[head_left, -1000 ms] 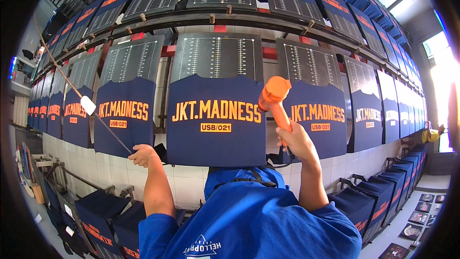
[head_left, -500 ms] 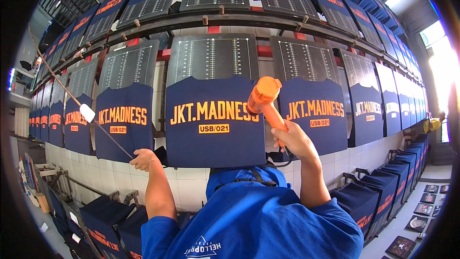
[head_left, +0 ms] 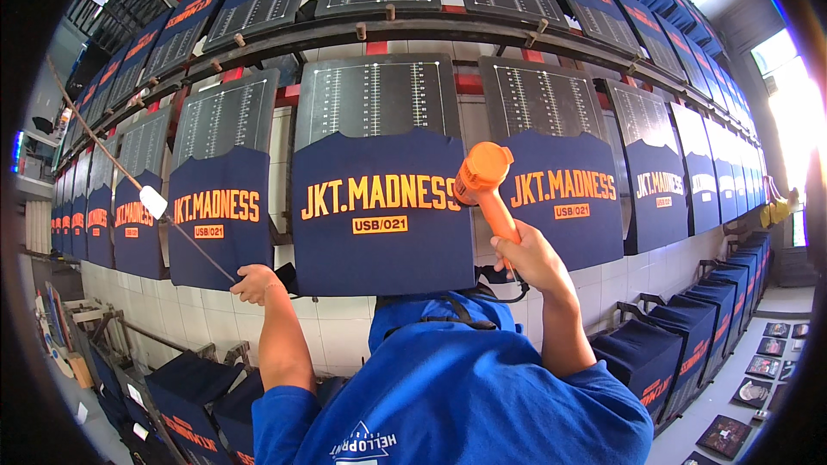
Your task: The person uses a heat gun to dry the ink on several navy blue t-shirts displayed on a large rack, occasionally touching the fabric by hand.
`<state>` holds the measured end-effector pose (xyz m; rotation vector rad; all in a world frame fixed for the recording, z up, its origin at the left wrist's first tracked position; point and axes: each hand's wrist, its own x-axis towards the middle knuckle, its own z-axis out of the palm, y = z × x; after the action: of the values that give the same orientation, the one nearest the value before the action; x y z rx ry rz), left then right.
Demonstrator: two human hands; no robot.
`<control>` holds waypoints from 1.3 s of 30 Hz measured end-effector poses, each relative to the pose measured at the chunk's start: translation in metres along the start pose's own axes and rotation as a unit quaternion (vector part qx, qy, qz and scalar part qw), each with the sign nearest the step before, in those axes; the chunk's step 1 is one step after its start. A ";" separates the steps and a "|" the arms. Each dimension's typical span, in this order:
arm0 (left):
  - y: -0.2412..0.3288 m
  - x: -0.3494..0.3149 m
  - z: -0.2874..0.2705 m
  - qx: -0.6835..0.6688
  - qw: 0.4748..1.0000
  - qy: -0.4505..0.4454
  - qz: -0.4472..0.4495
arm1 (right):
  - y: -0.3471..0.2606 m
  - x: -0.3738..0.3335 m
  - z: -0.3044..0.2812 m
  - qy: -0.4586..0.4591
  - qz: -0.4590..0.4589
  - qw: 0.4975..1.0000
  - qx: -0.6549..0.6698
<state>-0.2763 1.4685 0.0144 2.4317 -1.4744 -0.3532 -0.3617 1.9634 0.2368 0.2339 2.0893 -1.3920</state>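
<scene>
Seen from above, a person in a blue shirt (head_left: 465, 387) works at a wall of tilted dark boards. The right hand (head_left: 527, 254) has its fingers wrapped tight round the handle of an orange heat gun (head_left: 484, 174), whose nozzle points at the printed navy cloth (head_left: 383, 211) on the central board. The left hand (head_left: 252, 282) has its fingers curled round the lower end of a thin stick (head_left: 138, 185) with a white tip. Every cloth in view already bears an orange print; how many are dried cannot be told. Cloths look matte and smooth; boards beyond are flat, ruled, rigid.
</scene>
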 end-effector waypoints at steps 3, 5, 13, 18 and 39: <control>-0.002 0.000 -0.002 -0.013 1.000 -0.003 0.003 | 0.003 -0.004 -0.003 -0.006 0.005 1.000 0.011; -0.001 -0.001 -0.002 -0.021 1.000 -0.003 0.009 | 0.005 -0.006 -0.002 -0.009 0.008 1.000 0.014; -0.026 0.007 -0.004 -0.125 0.985 -0.048 0.109 | 0.009 -0.011 0.017 0.013 -0.006 0.999 0.034; -0.059 0.035 0.015 -0.260 0.936 -0.101 0.213 | 0.007 -0.012 0.043 -0.051 0.009 0.995 0.081; -0.042 0.093 0.022 -0.293 0.941 -0.142 0.088 | -0.025 -0.025 0.109 -0.030 0.030 0.999 0.026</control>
<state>-0.2074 1.4015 -0.0266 1.8161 -1.4172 -0.9791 -0.3114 1.8608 0.2425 0.2696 1.9829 -1.4025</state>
